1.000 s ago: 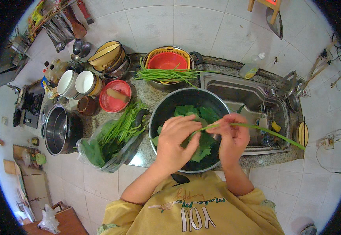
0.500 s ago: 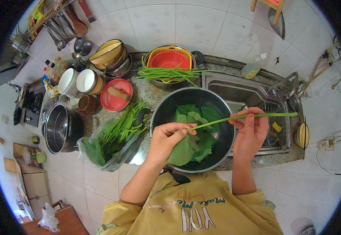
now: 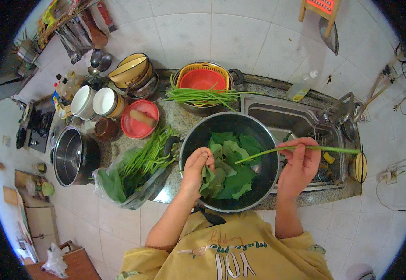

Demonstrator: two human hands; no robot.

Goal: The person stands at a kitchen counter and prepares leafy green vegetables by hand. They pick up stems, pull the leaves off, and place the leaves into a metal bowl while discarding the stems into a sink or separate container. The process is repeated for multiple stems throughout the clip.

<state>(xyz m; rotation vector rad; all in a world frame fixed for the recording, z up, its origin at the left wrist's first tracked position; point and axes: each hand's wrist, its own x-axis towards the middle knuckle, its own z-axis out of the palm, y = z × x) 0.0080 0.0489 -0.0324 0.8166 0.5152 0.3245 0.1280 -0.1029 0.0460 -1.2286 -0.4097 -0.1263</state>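
At the far left of the counter stands a deep round pot (image 3: 67, 154), its metal inside smooth and reflective, its outside dark. Behind it, glossy white bowls (image 3: 82, 100) lean tilted on their sides, with a squat brown cup (image 3: 105, 129) nearby. Further right, wide yellow bowls (image 3: 128, 72) with thin dark rims rest in a stack, and a shallow red plastic dish (image 3: 127, 127) holds a blunt, tan, rod-shaped thing (image 3: 142, 118). In front of the dish, a thin, crinkled clear bag (image 3: 140, 201) lies partly open around broad leaves and a bundle of slender green stems (image 3: 142, 159).

The left hand (image 3: 196, 170) is over the near left side of a big round basin (image 3: 198, 135), its fingers closed on a soft, crumpled leaf (image 3: 206, 184). Broad, matte leaves (image 3: 235, 184) with ragged edges lie in the basin, which has a dark inner wall and a pale rim. Behind it, long thin stalks (image 3: 198, 96) lie across a red bowl (image 3: 203, 80) set in a yellow slatted basket (image 3: 221, 70).

The right hand (image 3: 298, 168), above the basin's right side and the edge of the metal sink (image 3: 282, 112), pinches a long, smooth, straight green stem (image 3: 338, 149). Its left tip is above the leaves; its thicker end points right, past a wire rack (image 3: 322, 133).
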